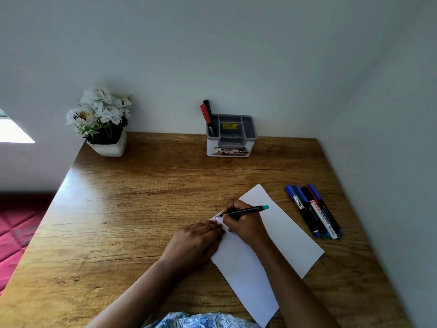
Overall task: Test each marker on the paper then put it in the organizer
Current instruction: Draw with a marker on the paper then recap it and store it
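A white sheet of paper (279,237) lies slanted on the wooden desk. My right hand (244,222) grips a black marker (250,210) with a teal end, its tip touching the paper's far left corner beside some scribbles. My left hand (192,242) lies flat on the paper's left edge, fingers straight. Several capped markers (314,211) lie side by side to the right of the paper. The grey and white organizer (230,138) stands at the back against the wall, with a red marker (205,112) and a black marker (209,114) upright in its left compartment.
A white pot of white flowers (104,121) stands at the desk's back left corner. Walls close the desk at the back and on the right. The desk's left edge (47,211) drops to a red surface below.
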Demonstrator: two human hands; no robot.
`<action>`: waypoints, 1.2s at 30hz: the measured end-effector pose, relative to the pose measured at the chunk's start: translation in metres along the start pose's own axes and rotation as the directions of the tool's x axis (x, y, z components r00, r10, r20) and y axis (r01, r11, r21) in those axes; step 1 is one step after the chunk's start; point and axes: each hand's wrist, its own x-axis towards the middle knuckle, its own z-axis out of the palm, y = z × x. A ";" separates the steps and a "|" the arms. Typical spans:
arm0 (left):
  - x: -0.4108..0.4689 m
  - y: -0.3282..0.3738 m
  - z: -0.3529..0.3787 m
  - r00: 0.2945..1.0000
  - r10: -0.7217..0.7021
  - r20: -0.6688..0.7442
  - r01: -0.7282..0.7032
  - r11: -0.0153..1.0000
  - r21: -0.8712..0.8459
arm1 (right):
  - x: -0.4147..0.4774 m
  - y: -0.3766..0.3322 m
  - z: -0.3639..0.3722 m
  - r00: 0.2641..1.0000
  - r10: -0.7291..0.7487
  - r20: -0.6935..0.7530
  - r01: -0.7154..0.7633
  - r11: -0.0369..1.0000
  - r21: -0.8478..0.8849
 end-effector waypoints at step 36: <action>0.001 0.000 -0.003 1.000 -0.010 0.008 0.010 1.000 -0.026 | 0.000 -0.006 0.001 0.998 0.054 -0.044 -0.051 0.996 0.070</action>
